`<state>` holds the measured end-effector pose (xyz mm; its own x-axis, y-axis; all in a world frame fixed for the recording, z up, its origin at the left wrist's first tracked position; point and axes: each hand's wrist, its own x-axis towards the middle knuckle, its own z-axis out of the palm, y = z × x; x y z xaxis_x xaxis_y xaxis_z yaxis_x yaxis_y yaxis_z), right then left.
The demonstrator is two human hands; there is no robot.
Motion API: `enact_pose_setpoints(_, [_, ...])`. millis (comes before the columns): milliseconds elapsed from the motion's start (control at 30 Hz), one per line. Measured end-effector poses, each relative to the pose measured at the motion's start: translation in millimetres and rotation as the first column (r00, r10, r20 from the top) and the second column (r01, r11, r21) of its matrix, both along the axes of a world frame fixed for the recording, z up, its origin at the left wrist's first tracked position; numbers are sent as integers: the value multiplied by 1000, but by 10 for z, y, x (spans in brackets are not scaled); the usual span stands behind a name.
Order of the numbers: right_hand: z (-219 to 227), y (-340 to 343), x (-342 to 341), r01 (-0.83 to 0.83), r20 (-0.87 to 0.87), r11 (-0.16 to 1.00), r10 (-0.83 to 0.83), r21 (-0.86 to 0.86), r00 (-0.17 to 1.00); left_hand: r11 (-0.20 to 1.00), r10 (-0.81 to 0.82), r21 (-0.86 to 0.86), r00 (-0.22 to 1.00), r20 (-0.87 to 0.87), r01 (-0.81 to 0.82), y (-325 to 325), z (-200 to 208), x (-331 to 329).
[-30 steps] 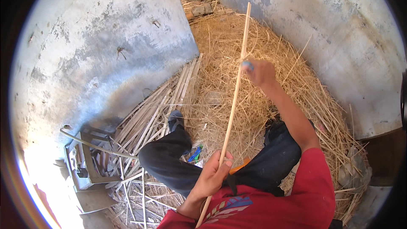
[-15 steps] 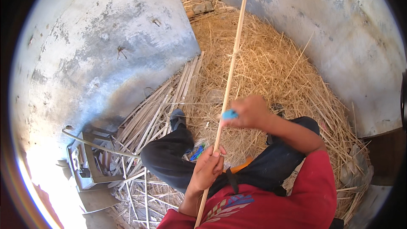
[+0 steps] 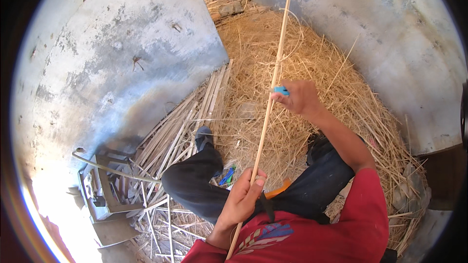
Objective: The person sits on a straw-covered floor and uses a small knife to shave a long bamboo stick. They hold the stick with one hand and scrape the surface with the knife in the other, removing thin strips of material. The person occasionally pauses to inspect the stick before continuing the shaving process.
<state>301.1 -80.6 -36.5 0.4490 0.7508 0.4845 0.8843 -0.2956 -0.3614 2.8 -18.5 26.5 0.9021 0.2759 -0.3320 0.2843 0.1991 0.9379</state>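
A long, pale strip of wood or bamboo (image 3: 263, 131) slants from my lap up past my legs, its far end raised. My left hand (image 3: 242, 198) is closed around its lower part, close to my body. In my right hand (image 3: 303, 96), the fingers close on a small blue tool (image 3: 281, 90) pressed against the strip's right side, above the middle. Its working edge is too small to make out. A thin, curled sliver (image 3: 301, 34) loops off near the strip's far end, with a lighter tuft of fibres below it.
Shavings heap (image 3: 273, 39) over the floor ahead and right. Several long strips (image 3: 195, 104) lie to the left, beside a box-like wooden frame (image 3: 112, 207) with a bent rod. Grey walls (image 3: 141, 34) enclose the space. A blue item (image 3: 227, 176) lies between my legs.
My right hand has moved the blue tool up along the strip, away from my body. The strip's far end has shifted slightly right, and a curled sliver now shows there.
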Motion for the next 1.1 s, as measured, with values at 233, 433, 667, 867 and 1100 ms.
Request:
enact_pose_setpoints(233, [65, -1, -429, -171, 129, 983, 161, 72, 979, 995, 26, 92, 999, 31, -28, -7, 76, -31])
enact_pose_setpoints(433, [6, 72, 498, 141, 38, 988, -139, -59, 990, 996, -23, 92, 1000, -5, 24, -36, 82, 25])
enact_pose_setpoints(667, [-23, 24, -373, -152, 143, 987, 143, 56, 979, 999, 43, -4, 999, -15, -43, -5, 5, -47])
enact_pose_setpoints(867, [-81, -28, 756, 290, 55, 935, -285, -205, 957, 989, -50, 138, 999, 13, 47, -151, -32, -4])
enact_pose_setpoints(1100, [153, -101, -176, -32, -271, 996, 8, -84, 963, 819, 79, -574, 993, 90, -13, -13, -231, -109])
